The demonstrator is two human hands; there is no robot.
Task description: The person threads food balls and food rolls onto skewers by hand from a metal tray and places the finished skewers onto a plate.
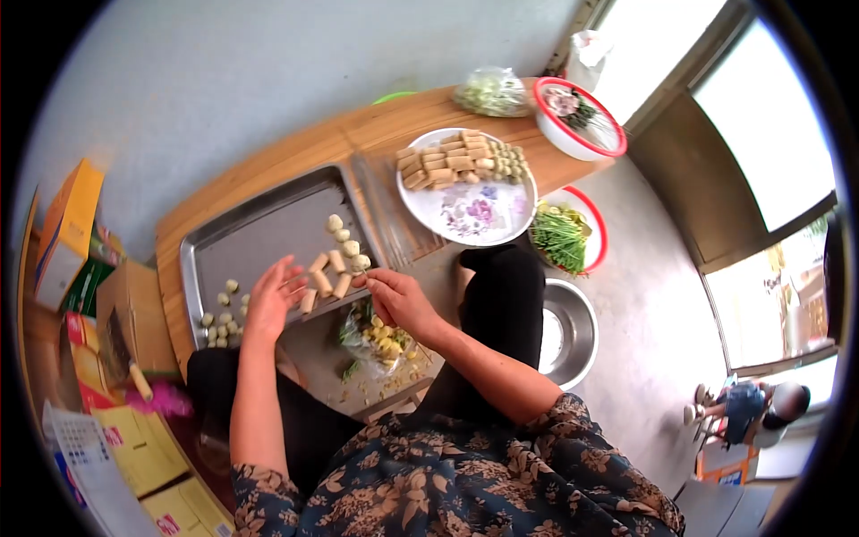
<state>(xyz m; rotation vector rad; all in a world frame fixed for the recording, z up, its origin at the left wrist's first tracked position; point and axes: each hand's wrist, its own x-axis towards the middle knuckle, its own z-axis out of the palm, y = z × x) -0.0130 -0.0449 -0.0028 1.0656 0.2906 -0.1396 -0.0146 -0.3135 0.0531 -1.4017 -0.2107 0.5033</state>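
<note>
My right hand (398,300) is closed in a pinch at the near end of a skewer of pale round balls (351,248), which lies over the right side of a grey metal tray (259,206). My left hand (271,300) is at the tray's near edge, its fingers apart and nothing visible in them. Between the hands sit several tan cylinder pieces (323,283). More loose pale balls (224,313) are gathered in the tray's near left corner, left of my left hand.
Thin sticks (383,206) lie right of the tray. A white plate (461,219) bears rows of tan pieces and balls. Beyond are bagged greens (492,92) and a red-rimmed bowl (577,143). Greens (559,234), a steel basin (577,336) and cartons (139,313) surround me. A person (752,412) sits far right.
</note>
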